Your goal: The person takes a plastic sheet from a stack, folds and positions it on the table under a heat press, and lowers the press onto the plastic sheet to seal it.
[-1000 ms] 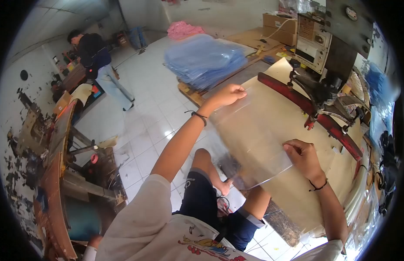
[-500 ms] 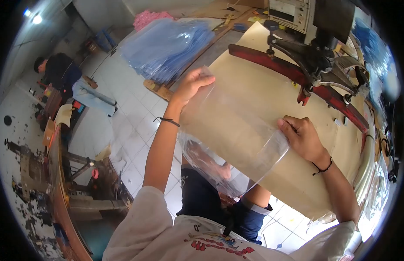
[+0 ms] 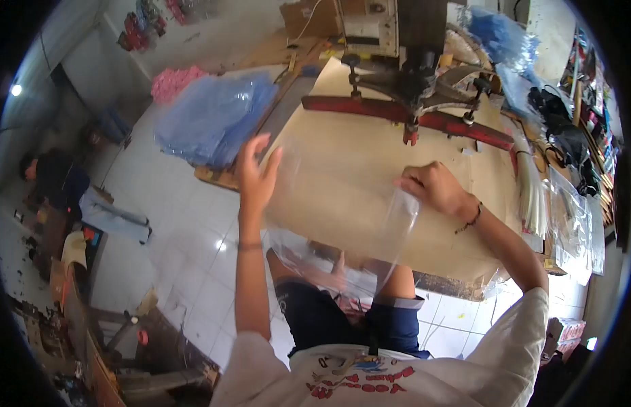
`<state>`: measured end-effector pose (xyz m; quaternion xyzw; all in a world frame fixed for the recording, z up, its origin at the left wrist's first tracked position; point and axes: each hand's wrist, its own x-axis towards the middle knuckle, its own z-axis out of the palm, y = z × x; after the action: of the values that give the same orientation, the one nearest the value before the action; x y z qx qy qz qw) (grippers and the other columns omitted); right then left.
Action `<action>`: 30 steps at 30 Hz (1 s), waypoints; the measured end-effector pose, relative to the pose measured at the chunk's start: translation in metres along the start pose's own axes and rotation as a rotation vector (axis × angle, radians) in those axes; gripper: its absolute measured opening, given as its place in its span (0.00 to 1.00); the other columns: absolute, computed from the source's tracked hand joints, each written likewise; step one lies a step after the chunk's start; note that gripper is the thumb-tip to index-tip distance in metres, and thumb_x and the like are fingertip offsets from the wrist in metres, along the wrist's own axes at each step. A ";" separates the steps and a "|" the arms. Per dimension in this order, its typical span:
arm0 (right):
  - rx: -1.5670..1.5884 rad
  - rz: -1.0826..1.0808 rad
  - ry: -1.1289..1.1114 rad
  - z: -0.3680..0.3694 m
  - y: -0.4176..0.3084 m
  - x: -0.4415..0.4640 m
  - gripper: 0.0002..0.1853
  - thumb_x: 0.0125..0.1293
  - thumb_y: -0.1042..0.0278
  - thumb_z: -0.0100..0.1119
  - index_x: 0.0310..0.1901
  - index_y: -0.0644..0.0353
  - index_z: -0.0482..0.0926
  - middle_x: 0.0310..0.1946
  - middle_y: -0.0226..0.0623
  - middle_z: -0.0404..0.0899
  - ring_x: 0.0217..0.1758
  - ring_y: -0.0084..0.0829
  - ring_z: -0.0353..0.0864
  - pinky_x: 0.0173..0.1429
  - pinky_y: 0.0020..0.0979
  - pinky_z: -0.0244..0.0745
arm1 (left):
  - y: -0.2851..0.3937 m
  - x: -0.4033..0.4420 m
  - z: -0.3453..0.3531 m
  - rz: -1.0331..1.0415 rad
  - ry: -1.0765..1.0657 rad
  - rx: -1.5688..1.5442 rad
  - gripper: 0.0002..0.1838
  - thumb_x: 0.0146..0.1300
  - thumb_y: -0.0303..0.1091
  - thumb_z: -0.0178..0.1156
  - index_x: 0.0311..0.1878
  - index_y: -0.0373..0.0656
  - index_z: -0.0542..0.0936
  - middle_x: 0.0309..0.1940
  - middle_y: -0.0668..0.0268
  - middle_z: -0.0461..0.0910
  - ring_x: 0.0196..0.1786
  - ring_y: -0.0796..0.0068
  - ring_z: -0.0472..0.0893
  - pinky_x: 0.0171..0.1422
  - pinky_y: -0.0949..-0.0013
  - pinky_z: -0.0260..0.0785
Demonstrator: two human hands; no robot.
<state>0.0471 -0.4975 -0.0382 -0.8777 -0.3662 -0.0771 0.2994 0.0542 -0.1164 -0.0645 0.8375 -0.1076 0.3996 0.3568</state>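
My right hand (image 3: pixel 439 190) is closed in a pinch on the edge of a clear plastic sheet (image 3: pixel 401 216), which hangs over the near edge of the tan paper-covered table (image 3: pixel 342 163) above my lap. At the sheet's left side is my left hand (image 3: pixel 255 178), slightly blurred, its thumb and fingers apart with nothing gripped between them. Beyond both hands stands a machine with a long red bar (image 3: pixel 458 127) held by dark metal arms over the paper.
A stack of bluish plastic sheets (image 3: pixel 213 115) lies at the back left beside a pink pile (image 3: pixel 174 83). Bundled strips (image 3: pixel 531 193) and clear plastic (image 3: pixel 568 220) hang at the right. A person (image 3: pixel 64 186) bends over at the far left.
My left hand has let go of the plastic sheet and opened. My right hand still pinches it. The view has turned right, so more of the right side shows.
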 end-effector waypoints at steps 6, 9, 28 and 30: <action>-0.206 -0.138 0.222 -0.047 -0.082 -0.024 0.12 0.71 0.58 0.67 0.37 0.59 0.85 0.27 0.41 0.85 0.29 0.44 0.84 0.35 0.38 0.78 | 0.136 -0.133 -0.064 -0.084 -0.703 -0.992 0.25 0.64 0.51 0.67 0.46 0.36 0.75 0.45 0.58 0.81 0.49 0.66 0.79 0.55 0.62 0.64; 0.093 0.019 0.439 -0.024 -0.124 -0.033 0.10 0.72 0.61 0.67 0.39 0.60 0.85 0.28 0.41 0.86 0.29 0.37 0.87 0.36 0.33 0.79 | 0.176 -0.158 -0.023 -0.224 -1.066 -1.184 0.53 0.56 0.70 0.66 0.71 0.34 0.65 0.67 0.54 0.73 0.70 0.62 0.73 0.78 0.54 0.49; 1.057 0.481 0.207 0.098 -0.133 -0.145 0.26 0.78 0.60 0.61 0.70 0.68 0.71 0.63 0.44 0.79 0.66 0.34 0.78 0.70 0.36 0.74 | 0.183 -0.286 0.004 -0.657 -0.223 -0.935 0.14 0.77 0.32 0.60 0.58 0.32 0.82 0.52 0.59 0.84 0.54 0.69 0.82 0.64 0.64 0.74; 1.279 0.417 0.180 0.081 -0.131 -0.128 0.35 0.78 0.57 0.61 0.77 0.69 0.60 0.63 0.45 0.79 0.65 0.30 0.78 0.67 0.33 0.75 | 0.173 -0.305 -0.007 -0.442 -0.384 -0.722 0.13 0.77 0.31 0.60 0.55 0.32 0.83 0.48 0.57 0.85 0.51 0.66 0.84 0.61 0.64 0.74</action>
<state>-0.1424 -0.4544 -0.0875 -0.5702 -0.1366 0.1412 0.7977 -0.2311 -0.2680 -0.2006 0.7213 -0.1232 0.0886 0.6758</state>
